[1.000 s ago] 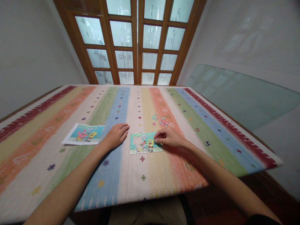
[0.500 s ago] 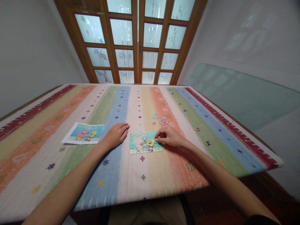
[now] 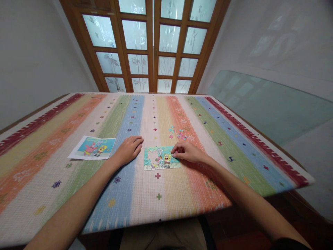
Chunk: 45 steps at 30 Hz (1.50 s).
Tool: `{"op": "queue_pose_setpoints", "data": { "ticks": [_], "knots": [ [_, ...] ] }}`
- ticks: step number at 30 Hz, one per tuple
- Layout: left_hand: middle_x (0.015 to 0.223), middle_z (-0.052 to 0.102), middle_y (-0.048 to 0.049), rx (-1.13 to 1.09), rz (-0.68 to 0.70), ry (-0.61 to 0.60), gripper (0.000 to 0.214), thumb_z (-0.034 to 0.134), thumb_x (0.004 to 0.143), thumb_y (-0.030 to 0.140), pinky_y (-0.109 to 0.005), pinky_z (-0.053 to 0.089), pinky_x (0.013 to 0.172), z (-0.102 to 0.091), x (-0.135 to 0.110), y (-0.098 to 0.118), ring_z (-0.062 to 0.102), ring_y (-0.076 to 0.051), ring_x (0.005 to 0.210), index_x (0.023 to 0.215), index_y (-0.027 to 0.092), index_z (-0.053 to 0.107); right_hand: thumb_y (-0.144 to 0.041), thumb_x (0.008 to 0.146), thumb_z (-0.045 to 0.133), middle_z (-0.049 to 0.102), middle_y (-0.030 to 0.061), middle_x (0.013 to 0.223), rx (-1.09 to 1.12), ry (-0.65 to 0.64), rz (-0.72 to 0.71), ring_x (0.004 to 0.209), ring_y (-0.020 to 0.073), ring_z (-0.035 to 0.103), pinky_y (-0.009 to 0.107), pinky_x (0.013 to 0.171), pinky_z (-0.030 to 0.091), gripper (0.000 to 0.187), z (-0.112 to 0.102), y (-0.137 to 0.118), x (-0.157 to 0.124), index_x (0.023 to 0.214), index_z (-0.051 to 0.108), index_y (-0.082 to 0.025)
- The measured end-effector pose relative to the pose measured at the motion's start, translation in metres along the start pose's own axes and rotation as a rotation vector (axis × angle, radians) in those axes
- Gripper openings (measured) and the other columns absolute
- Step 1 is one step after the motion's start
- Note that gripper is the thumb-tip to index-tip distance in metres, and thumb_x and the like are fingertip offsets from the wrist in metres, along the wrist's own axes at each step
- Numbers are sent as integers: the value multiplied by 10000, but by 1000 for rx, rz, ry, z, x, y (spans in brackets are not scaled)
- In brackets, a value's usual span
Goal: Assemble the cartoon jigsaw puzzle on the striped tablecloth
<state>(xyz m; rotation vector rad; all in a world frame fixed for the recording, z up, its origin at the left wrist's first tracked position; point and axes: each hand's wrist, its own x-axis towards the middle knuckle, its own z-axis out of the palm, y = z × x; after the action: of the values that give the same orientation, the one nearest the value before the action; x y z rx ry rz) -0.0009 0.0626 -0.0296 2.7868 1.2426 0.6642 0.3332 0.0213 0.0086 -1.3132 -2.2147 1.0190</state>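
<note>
A partly assembled jigsaw puzzle (image 3: 149,166) with cartoon figures lies flat on the table, a gap showing the cloth in its left half. Over its right side, my right hand (image 3: 189,151) has thumb and forefinger pinched together on what looks like a small puzzle piece, mostly hidden by the fingertips. My left hand (image 3: 129,149) rests on the cloth just left of the puzzle, fingers lying loosely stretched and holding nothing. Beyond my right hand, several loose puzzle pieces (image 3: 181,134) in pink and turquoise are scattered. A printed reference picture (image 3: 93,148) lies left of my left hand.
A striped tablecloth (image 3: 158,208) covers the table, whose front edge is close to my body. Wooden doors with frosted panes (image 3: 153,45) stand behind the far edge. A pale glass panel (image 3: 270,100) leans along the right wall.
Both hands stay nearly where they were. The right fingertips remain pinched at the puzzle's right side, with only a very slight shift.
</note>
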Motion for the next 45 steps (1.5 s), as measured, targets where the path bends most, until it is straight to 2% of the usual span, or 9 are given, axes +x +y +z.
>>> {"op": "queue_pose_setpoints", "data": {
  "ticks": [27,33,38,42,45],
  "knots": [
    [1287,660,-141,-1,4,2,352,399,1036,313,-494,495,1037,0,0,0,608,-288,1186,1256,183,640,-248,840,726,707,50,778,-73,44,-16,681,160,577,299,655,433,88,1,-2,0,830,788,-187],
    [1292,662,-141,6,0,-3,359,392,1039,318,-496,492,1041,0,0,0,610,-291,1187,1253,177,643,-239,858,690,702,49,773,-67,15,-12,682,165,578,304,655,436,101,0,-4,0,851,773,-182],
    [1294,660,-136,-7,-3,1,356,394,1035,316,-498,494,1038,0,0,1,608,-289,1188,1255,189,644,-179,888,592,716,65,901,-14,31,-22,751,180,604,311,684,452,124,-7,-1,-2,927,708,-198],
    [1285,663,-144,7,3,2,357,386,1040,322,-497,497,1030,0,0,1,611,-293,1180,1241,177,643,-241,878,633,639,31,759,-2,83,-7,678,175,562,308,639,424,39,-6,5,-4,886,617,-206],
    [1279,664,-142,9,10,9,349,387,1041,315,-492,496,1030,0,0,0,611,-289,1177,1240,177,639,-322,850,693,573,0,682,-34,111,1,635,165,507,303,605,377,193,-3,5,-4,782,543,-223]
  ]
}}
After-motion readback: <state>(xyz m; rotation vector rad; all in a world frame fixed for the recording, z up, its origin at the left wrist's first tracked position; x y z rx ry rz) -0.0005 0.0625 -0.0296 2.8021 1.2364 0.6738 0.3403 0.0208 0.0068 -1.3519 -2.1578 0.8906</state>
